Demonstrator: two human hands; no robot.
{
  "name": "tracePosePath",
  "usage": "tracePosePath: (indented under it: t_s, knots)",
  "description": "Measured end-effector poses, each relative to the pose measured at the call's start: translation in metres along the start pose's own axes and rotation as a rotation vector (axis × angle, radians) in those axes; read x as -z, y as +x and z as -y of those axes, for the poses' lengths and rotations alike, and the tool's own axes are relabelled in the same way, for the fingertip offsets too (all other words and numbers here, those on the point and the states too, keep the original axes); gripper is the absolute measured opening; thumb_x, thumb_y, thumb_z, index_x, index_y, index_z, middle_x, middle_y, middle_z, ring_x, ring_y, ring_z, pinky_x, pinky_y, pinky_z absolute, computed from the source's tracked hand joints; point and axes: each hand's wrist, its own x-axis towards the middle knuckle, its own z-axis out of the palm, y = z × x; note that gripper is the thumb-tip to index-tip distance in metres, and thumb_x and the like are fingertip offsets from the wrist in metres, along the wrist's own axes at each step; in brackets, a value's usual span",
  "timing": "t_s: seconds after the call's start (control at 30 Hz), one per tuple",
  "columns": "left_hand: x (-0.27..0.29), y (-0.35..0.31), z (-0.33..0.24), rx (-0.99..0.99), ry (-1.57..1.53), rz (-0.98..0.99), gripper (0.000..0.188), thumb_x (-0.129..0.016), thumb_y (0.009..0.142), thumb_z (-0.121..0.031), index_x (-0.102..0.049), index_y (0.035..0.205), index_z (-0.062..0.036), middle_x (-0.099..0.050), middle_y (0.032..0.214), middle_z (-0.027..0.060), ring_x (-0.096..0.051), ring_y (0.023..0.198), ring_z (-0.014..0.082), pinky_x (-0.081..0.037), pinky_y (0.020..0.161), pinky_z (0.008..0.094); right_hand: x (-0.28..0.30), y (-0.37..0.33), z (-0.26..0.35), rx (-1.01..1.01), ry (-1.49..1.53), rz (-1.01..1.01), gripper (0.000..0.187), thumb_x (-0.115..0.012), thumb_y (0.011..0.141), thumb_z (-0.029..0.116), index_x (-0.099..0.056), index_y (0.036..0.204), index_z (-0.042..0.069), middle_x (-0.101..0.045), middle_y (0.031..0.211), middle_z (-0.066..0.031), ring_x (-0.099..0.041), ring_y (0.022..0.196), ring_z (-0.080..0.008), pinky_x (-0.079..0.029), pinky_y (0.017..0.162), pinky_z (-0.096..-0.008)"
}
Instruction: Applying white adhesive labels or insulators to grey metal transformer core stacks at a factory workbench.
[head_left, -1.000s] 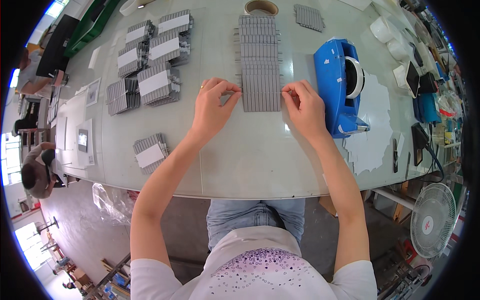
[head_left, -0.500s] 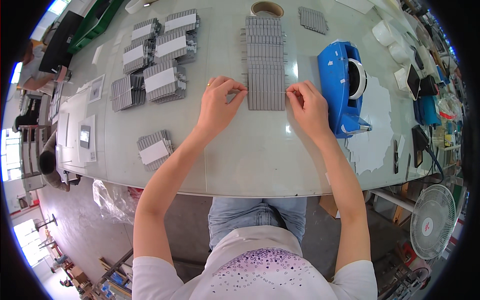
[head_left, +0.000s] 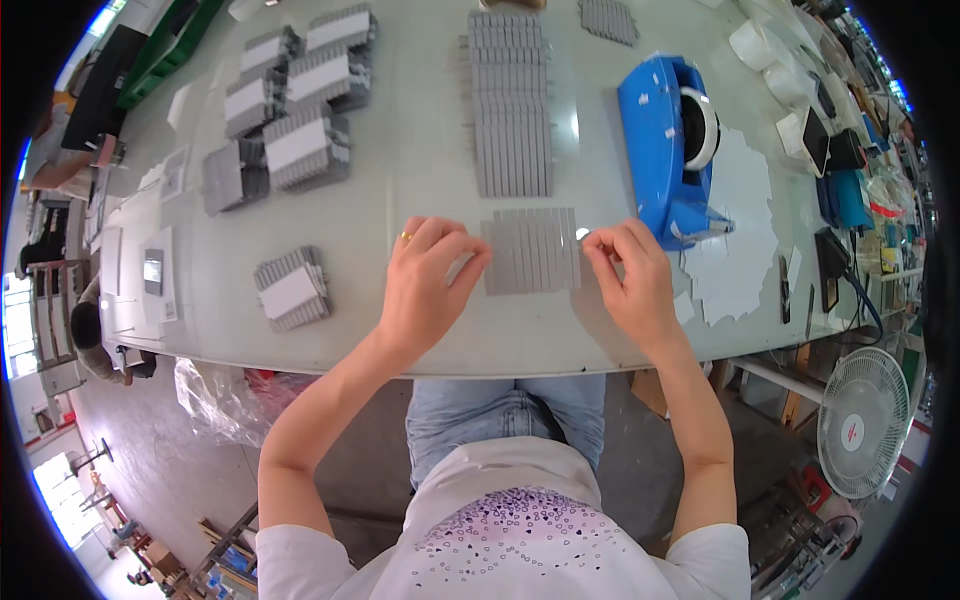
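Note:
Between my hands is a flat row of narrow grey strips (head_left: 533, 252), slightly blurred, just nearer to me than a long overlapping stack of similar strips (head_left: 512, 150). My left hand (head_left: 428, 285) pinches at the row's left edge, thumb against fingers. At the right edge my right hand (head_left: 632, 280) pinches in the same way. Whatever thin ends the fingertips grip are too small to make out. To the right stands a blue tape dispenser (head_left: 655, 150) with a white roll (head_left: 708, 130).
Several bundles of grey strips with white bands (head_left: 300, 145) lie at the left, one nearer bundle (head_left: 292, 290) apart. A small grey bundle (head_left: 608, 20) is at the back. White sheets (head_left: 735, 230) and a dark slim tool (head_left: 784, 290) lie right. A fan (head_left: 862, 425) stands beyond the table edge.
Both hands have come toward me with a row of strips, which now lies apart from the near end of the long stack. The whole view has shifted slightly.

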Motion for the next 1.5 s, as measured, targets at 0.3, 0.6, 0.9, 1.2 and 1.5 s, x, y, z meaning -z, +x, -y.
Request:
tracePosePath:
  t_s: [0.3,0.6,0.9,1.2,1.5]
  knots:
    - [-0.013,-0.046,-0.014,-0.075,0.073,0.025,0.021,-0.077,0.074,-0.003,-0.074,0.094,-0.009,-0.062,0.086,0.0014,-0.054,0.082,0.0204,-0.043,0.073,0.033,0.016,-0.055,-0.001,-0.012,-0.103,0.044,0.015,-0.068,0.08,-0.004,-0.065,0.094,0.001,-0.058,0.084,-0.008,-0.057,0.075,-0.0215,-0.047,0.064,-0.0297]
    - [-0.002,-0.072,-0.031,-0.135,0.29,0.039,0.033,-0.077,0.074,-0.01,-0.074,0.107,-0.014,-0.061,0.097,-0.0001,-0.051,0.091,0.022,-0.04,0.08,0.036,0.052,-0.143,0.003,0.084,-0.514,0.014,0.029,-0.069,0.08,-0.003,-0.067,0.108,0.0,-0.062,0.094,-0.0106,-0.058,0.073,-0.027,-0.048,0.062,-0.0321]
    - [-0.01,-0.071,-0.026,-0.178,0.339,0.055,0.035,-0.074,0.078,-0.024,-0.069,0.112,-0.015,-0.056,0.109,0.0009,-0.051,0.098,0.0213,-0.038,0.087,0.0394,0.034,-0.08,0.035,-0.602,0.468,-0.359,0.022,-0.061,0.092,0.0,-0.061,0.114,-0.001,-0.063,0.085,-0.0057,-0.06,0.064,-0.0093,-0.047,0.056,-0.022]
    - [-0.011,-0.068,-0.026,-0.186,0.37,0.102,0.035,-0.071,0.078,-0.024,-0.071,0.112,-0.0152,-0.055,0.111,0.0024,-0.05,0.1,0.0232,-0.037,0.086,0.0398,-0.006,-0.044,0.033,-0.698,0.652,0.021,0.015,-0.064,0.092,0.006,-0.063,0.106,-0.002,-0.063,0.075,-0.0041,-0.055,0.056,-0.0056,-0.043,0.051,-0.0201]
    - [-0.01,-0.07,-0.025,-0.178,0.35,0.102,0.037,-0.071,0.077,-0.025,-0.07,0.113,-0.0146,-0.055,0.112,0.0026,-0.05,0.102,0.0227,-0.037,0.087,0.0399,-0.013,-0.042,0.035,-0.706,0.592,0.052,0.017,-0.064,0.093,0.008,-0.063,0.106,-0.002,-0.065,0.075,-0.003,-0.053,0.056,-0.0042,-0.042,0.05,-0.0196]
